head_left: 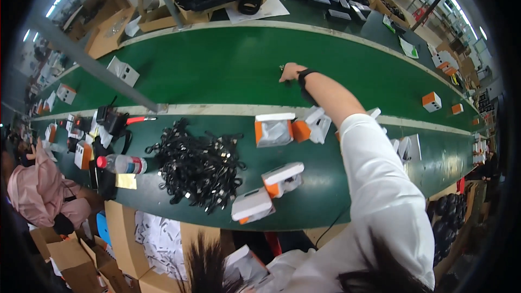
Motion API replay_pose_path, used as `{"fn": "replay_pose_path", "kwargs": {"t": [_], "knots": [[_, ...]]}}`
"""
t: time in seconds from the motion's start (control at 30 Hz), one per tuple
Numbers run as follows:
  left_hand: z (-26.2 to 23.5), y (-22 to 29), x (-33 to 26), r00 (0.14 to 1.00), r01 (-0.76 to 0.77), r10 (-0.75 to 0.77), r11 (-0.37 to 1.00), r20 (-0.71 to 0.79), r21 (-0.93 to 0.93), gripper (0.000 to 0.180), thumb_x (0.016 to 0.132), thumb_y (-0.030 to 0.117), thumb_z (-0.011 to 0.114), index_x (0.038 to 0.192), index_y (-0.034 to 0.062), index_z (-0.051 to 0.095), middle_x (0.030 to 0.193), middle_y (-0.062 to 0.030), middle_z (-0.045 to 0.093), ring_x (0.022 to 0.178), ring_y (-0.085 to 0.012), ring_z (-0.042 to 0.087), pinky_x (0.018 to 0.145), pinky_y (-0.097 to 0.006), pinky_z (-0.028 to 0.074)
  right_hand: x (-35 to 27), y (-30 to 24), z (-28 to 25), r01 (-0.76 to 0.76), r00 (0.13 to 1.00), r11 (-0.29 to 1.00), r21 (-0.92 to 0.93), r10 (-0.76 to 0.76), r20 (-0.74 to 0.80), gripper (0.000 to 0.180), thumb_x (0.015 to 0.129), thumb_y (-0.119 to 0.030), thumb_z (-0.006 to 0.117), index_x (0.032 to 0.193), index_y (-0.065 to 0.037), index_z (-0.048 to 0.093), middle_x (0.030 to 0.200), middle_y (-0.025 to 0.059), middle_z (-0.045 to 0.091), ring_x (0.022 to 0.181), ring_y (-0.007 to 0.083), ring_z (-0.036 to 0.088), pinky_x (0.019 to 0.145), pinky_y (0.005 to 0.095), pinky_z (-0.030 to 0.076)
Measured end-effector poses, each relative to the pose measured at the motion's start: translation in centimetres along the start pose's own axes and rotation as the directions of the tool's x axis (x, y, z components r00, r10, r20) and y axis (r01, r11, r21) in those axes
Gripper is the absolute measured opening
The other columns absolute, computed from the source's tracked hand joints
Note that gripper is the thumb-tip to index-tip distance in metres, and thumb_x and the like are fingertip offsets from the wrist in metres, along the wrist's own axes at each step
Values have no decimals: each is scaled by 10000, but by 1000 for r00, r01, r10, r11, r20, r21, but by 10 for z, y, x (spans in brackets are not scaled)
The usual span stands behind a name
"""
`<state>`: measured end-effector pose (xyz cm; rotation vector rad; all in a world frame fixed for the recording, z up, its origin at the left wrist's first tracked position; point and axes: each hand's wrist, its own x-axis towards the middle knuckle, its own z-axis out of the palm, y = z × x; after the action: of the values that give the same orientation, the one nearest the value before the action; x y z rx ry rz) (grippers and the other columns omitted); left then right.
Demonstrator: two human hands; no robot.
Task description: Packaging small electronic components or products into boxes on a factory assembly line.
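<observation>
My right hand [292, 72] reaches far out over the green conveyor belt [217, 59], fingers bent downward and drawn together. A tiny object shows at the fingertips, too small to name. My left hand does not show. A white box with an orange side [247, 265] is low by my lap, close to a white sleeve. On the bench below my right arm stand open white-and-orange boxes with bagged contents, one box [274, 130] beside the belt edge and another box [283, 178] nearer me. A further box [253, 205] lies by the bench's near edge.
A heap of black cables [201, 165] covers the bench's middle left, beside a red-capped bottle [122, 164]. A grey post [103, 68] slants across the belt at left. More boxes, such as one orange-sided box [432, 102], sit on the belt. A person in pink [40, 192] sits left.
</observation>
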<state>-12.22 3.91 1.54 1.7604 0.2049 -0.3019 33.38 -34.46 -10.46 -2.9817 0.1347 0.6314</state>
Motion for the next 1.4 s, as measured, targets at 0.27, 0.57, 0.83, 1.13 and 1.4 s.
{"fn": "replay_pose_path", "kwargs": {"t": [0.27,0.57,0.83,1.13,1.4], "knots": [[35,-19,42,982,-122,136,986,-129,111,1012,476,164,882,1269,-6,277,1229,-155,404,1134,-260,441,958,-363,364,-3,-35,41,-65,989,934,350,107,-102,232,771,-117,543,928,27,638,960,219,630,929,335,612,780,374,510],[52,-4,-7,992,-84,102,973,-76,215,1008,485,153,877,1274,0,268,1227,-150,404,1139,-262,436,964,-365,360,-45,-31,-96,63,894,652,756,-374,248,173,666,-137,492,532,-87,394,484,-43,342,366,63,294,323,204,258],[120,29,30,891,-362,392,918,229,-164,754,547,61,800,1165,17,370,1084,-96,444,1034,-210,472,921,-334,373,-411,14,-165,171,818,534,828,-546,182,173,882,-128,528,966,3,454,860,130,616,611,149,610,547,259,505],[192,-52,92,632,-584,556,800,540,-141,770,549,97,829,1181,47,392,1221,-154,491,1105,-264,511,949,-361,393,-527,-3,69,163,953,573,803,119,-278,259,794,13,555,1042,25,483,799,209,586,749,349,592,676,383,458],[194,-48,76,636,-684,618,729,463,-33,732,618,98,790,1192,59,337,1269,-144,386,1176,-336,380,986,-414,303,-487,-7,148,317,876,604,731,109,-470,378,726,86,485,1096,9,467,1038,234,525,984,397,508,830,417,424]]}}
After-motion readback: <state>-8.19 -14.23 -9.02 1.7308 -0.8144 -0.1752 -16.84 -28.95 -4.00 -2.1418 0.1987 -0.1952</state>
